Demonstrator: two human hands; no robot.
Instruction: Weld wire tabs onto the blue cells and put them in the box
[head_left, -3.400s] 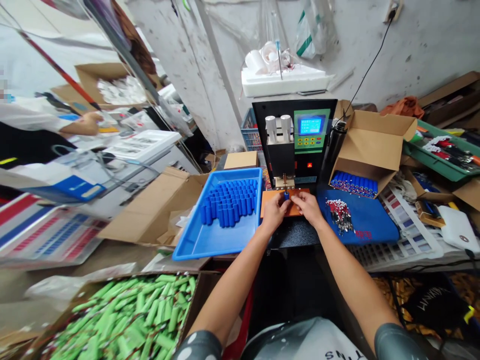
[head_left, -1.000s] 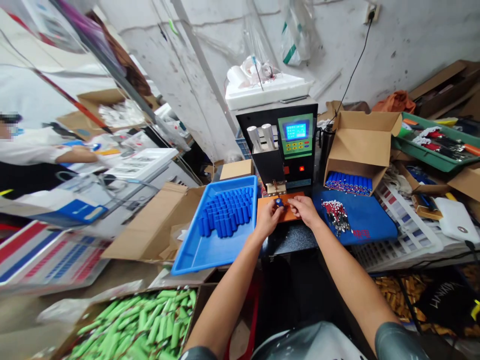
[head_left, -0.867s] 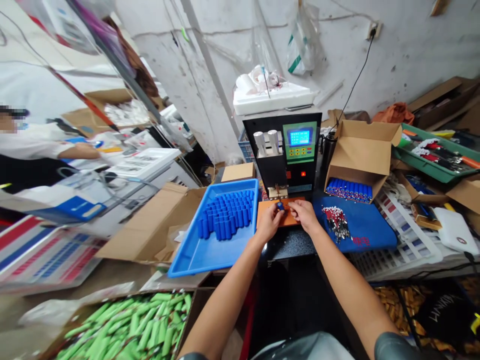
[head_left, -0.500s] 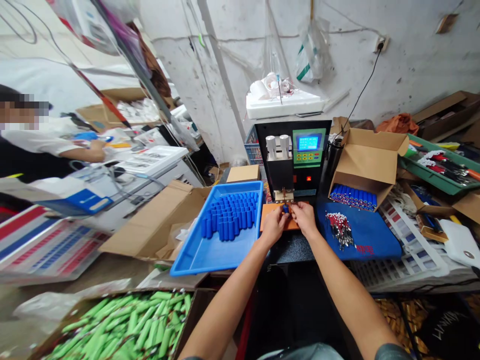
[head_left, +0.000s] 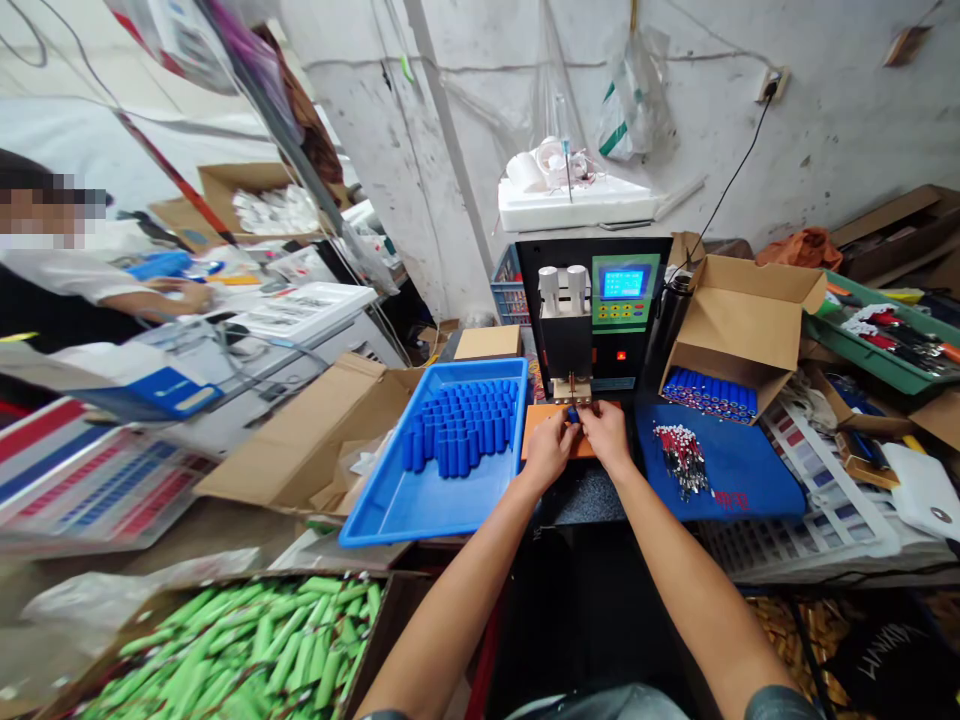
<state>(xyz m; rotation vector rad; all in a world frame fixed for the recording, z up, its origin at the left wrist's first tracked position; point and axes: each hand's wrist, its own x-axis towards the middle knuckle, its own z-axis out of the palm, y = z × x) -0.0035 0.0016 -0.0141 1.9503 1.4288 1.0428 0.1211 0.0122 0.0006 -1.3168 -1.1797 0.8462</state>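
My left hand [head_left: 550, 447] is closed on a blue battery cell [head_left: 573, 414], on the orange work plate [head_left: 536, 417] of a spot welder. The cell sits under the welder's thin copper-coloured electrodes [head_left: 573, 385]. At the cell's right side my right hand [head_left: 604, 434] is also closed, its fingertips pinched together. Whatever those fingertips hold is too small and too covered to name. The black welder [head_left: 566, 345] stands behind the hands with its blue display [head_left: 626, 282] lit. My fingers hide much of the cell.
A blue tray [head_left: 390, 510] of upright blue cells stands left. On the right, a blue mat [head_left: 757, 465] bears short wire leads [head_left: 682, 458], before an open carton [head_left: 750, 310] of cells. Green-wrapped packs [head_left: 255, 650] fill a box at lower left. A co-worker [head_left: 60, 270] sits far left.
The view has shifted slightly. Both hands stay at the electrodes, and my right fingertips have drawn a little closer around the cell's side. The co-worker's hands have moved slightly.
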